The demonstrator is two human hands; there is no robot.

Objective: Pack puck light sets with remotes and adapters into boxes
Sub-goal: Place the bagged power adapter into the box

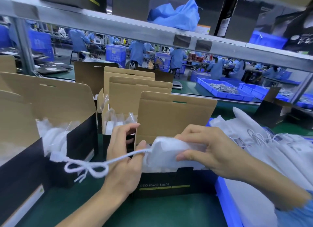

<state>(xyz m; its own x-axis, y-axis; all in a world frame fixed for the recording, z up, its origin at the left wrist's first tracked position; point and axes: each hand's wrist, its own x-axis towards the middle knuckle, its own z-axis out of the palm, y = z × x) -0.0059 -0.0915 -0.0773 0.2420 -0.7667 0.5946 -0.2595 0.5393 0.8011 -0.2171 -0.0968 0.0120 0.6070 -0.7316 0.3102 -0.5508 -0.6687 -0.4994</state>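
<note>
Right now the right hand (208, 152) closes its grip around a white wrapped light (169, 150), holding it at the mouth of the open black box (165, 184) labelled LED Puck Light. The left hand (123, 159) steadies the near left corner of that box, thumb by the spot where the white cord (94, 167) leaves the wrapping; whether it actually pinches the cord I cannot tell. To my eye the light is about to be seated, and the loose part matters most: the cord with its tied loop hangs out over the left edge above the green tabletop (152, 213), so it should be gathered and tucked in before the light is pressed down, or the raised cardboard flap (176, 118) will not close cleanly. Just left stands another open box (79, 142) already stuffed with white wrapping, near enough for the trailing cord to snag. On the right a blue tray (227, 201) holds more wrapped pieces, within easy reach.
</note>
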